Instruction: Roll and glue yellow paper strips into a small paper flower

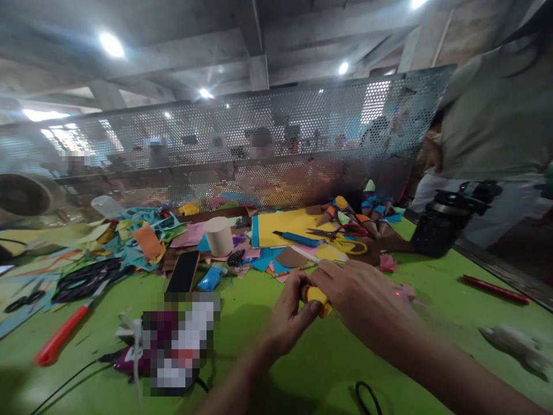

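Fingers of left hand (286,317) grasp yellow paper piece (315,295) in front of blue utility knife (298,238); right hand (356,294), grip unclear.

The left hand (287,319) and right hand (360,294) are bare, with slender fingers and a rounded left thumb (307,316). The left forearm (242,372) is bare too, softly blurred low down; the right forearm (449,360), equally bare, shows at greater length, smooth and tapering towards its wrist.
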A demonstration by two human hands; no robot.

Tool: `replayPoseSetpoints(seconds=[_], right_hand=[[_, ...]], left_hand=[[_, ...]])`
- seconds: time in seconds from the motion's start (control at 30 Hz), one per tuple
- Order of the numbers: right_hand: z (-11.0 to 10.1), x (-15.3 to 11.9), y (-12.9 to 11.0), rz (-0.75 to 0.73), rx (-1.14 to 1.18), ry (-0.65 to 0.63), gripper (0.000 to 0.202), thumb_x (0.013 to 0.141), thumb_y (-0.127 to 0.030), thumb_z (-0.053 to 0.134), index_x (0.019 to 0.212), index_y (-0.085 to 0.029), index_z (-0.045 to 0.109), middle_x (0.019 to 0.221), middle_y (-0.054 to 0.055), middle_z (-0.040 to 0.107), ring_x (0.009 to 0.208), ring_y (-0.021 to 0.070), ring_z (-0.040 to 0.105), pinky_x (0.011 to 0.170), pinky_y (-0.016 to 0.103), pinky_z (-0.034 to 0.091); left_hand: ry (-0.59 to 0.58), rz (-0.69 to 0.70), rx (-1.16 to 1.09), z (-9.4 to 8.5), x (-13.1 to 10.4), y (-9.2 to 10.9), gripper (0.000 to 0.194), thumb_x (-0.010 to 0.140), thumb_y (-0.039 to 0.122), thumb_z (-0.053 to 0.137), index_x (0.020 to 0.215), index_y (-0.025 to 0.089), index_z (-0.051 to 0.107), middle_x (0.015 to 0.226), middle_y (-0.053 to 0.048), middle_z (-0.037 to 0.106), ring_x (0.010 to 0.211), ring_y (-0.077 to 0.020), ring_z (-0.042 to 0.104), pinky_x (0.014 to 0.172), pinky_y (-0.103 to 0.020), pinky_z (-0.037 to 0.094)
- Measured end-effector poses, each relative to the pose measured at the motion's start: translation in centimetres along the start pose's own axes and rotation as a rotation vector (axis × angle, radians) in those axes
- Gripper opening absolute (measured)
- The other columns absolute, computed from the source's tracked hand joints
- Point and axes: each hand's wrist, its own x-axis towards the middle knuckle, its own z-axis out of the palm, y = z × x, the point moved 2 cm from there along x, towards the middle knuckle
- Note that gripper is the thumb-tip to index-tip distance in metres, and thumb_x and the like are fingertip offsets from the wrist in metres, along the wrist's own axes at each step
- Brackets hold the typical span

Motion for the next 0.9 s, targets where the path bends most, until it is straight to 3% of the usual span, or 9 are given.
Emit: replayPoseSetpoints(seconds=[0.4, 0.67, 0.9], right_hand=[[0.13, 0.01, 0.16, -0.053, -0.008, 0.083, 0.022, 0.077, 0.001, 0.061, 0.085, -0.019, 0.066, 0.077, 0.003, 0.069, 0.062, 0.0179, 0.059, 0.057, 0.031, 0.029], [0.2, 0.02, 0.62, -0.031, 0.162, 0.128, 0.015, 0.079, -0.004, 0.065, 0.083, -0.018, 0.064, 0.076, 0.002, 0.065, 0.063, 0.0163, 0.057, 0.059, 0.029, 0.031], [0.53, 0.05, 0.79, -0.066, 0.172, 0.126, 0.017, 0.08, -0.004, 0.062, 0.088, -0.019, 0.065, 0.079, 0.003, 0.066, 0.065, 0.0194, 0.056, 0.061, 0.031, 0.031]], left_hand=[[0.065, 0.027, -0.012, 0.12, 0.06, -0.34, 0.039, 0.095, 0.057, 0.041, 0.111, 0.022, 0.049, 0.103, -0.005, 0.051, 0.094, -0.0212, 0.05, 0.086, -0.036, 0.044], [0.035, 0.008, -0.001, -0.15, 0.05, 0.33, 0.039, 0.096, 0.057, 0.042, 0.109, 0.021, 0.048, 0.1, -0.003, 0.048, 0.092, -0.019, 0.047, 0.085, -0.033, 0.041], [0.035, 0.002, -0.064, -0.05, 0.05, 0.05, 0.039, 0.096, 0.055, 0.043, 0.113, 0.02, 0.048, 0.104, -0.004, 0.049, 0.095, -0.0199, 0.046, 0.087, -0.034, 0.041]])
